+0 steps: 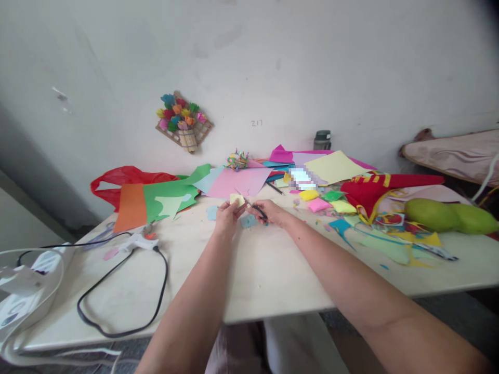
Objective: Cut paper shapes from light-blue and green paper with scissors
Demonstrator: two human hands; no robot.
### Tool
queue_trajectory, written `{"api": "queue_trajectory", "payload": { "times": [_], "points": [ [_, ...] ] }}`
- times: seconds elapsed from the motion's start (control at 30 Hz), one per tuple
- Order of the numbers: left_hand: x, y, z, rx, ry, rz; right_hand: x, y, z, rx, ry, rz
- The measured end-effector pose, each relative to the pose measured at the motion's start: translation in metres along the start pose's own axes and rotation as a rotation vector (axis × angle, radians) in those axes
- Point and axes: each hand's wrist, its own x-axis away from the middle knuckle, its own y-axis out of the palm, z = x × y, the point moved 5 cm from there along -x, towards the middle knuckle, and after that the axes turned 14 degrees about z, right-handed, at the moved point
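My left hand (227, 213) pinches a small pale yellow paper piece (236, 199) above the white table (273, 275). My right hand (268, 213) grips a pair of scissors (249, 202) with dark handles, the blades pointing up-left against the yellow piece. A small light blue paper scrap (248, 222) lies on the table just under the hands, and another blue scrap (211, 212) lies to the left of my left hand.
Coloured paper sheets, orange (131, 206), green (167, 200), pink (239, 183) and yellow (335, 167), lie along the back. A glue gun (138, 242) with a black cord sits at left. Red cloth (374, 189), paper scraps and a green cushion (448, 215) lie at right. A paper-flower decoration (183, 122) hangs on the wall.
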Motion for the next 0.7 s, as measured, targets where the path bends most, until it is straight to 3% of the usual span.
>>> {"api": "queue_trajectory", "payload": {
  "times": [0.3, 0.7],
  "points": [
    [0.000, 0.000, 0.001, -0.002, -0.013, 0.008, -0.004, 0.000, 0.005, 0.008, 0.008, 0.010],
    [0.000, 0.000, 0.001, 0.002, -0.021, -0.012, 0.008, -0.004, -0.009, 0.057, 0.037, -0.040]
  ]
}}
